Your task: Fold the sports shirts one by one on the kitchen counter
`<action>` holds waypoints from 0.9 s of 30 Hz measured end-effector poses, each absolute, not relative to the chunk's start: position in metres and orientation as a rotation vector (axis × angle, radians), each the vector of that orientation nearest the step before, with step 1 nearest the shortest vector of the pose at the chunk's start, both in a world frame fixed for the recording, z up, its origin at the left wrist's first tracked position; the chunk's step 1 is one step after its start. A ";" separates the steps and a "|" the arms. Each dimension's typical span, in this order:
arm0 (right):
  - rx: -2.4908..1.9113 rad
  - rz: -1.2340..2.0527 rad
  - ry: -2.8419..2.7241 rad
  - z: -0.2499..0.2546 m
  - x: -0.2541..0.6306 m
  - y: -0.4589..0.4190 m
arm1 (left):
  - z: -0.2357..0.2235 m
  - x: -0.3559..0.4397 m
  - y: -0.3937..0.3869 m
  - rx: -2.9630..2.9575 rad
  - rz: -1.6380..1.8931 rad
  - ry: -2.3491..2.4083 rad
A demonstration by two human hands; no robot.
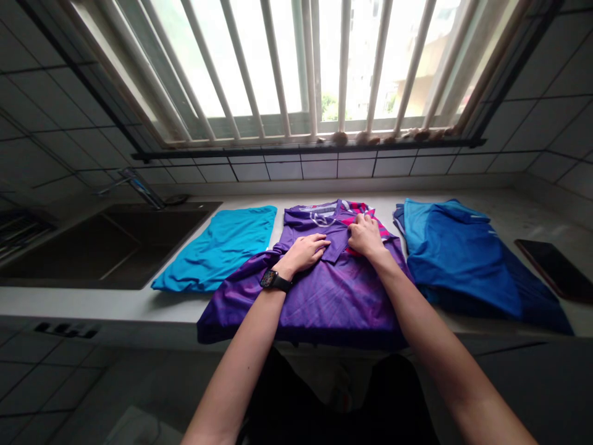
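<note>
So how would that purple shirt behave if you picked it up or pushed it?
The purple shirt would probably flop: its near edge droops over the counter. Its soft creases suggest it would crumple if pushed. Looking like thin cloth, it's likely light.

No readable text, labels, numbers or signs

Before us, on the counter (115, 303), lies a shirt (343, 303), our left hand (306, 252) and right hand (364, 233) on it. Left of it we have a cloth (222, 247), then the sink (60, 253), a tap (146, 188) behind; right, a pile (463, 253), then a phone (556, 266). Behind the counter stands a window (250, 55).
</note>
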State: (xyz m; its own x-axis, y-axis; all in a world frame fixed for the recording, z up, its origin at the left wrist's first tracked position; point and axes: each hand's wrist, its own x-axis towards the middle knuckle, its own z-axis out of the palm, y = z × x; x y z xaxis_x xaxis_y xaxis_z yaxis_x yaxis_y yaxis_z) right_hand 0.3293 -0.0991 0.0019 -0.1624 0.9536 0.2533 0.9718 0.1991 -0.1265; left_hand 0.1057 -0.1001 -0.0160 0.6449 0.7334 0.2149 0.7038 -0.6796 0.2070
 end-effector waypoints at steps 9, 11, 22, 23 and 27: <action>-1.948 -0.020 -2.101 -0.001 0.340 -0.097 | -0.012 0.106 -0.105 2.689 0.396 1.427; -1.860 0.032 -2.187 -0.003 0.340 -0.096 | -0.011 0.106 -0.106 2.666 0.380 1.503; -2.097 0.267 -2.244 -0.002 0.341 -0.100 | -0.011 0.102 -0.102 2.485 0.422 1.833; -2.114 0.266 -2.273 -0.002 0.341 -0.101 | -0.011 0.102 -0.102 2.465 0.409 1.851; -2.233 0.229 -2.299 -0.003 0.336 -0.106 | -0.008 0.101 -0.102 2.430 0.379 1.867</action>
State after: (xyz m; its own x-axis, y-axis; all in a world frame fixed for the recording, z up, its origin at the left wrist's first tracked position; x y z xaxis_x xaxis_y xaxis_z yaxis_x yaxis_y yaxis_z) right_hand 0.3358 -0.1062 -0.0032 -0.0326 0.9881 -0.1502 0.9983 0.0250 -0.0520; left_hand 0.1009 -0.1022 -0.0081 0.2395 0.9575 0.1604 0.9444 -0.2681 0.1904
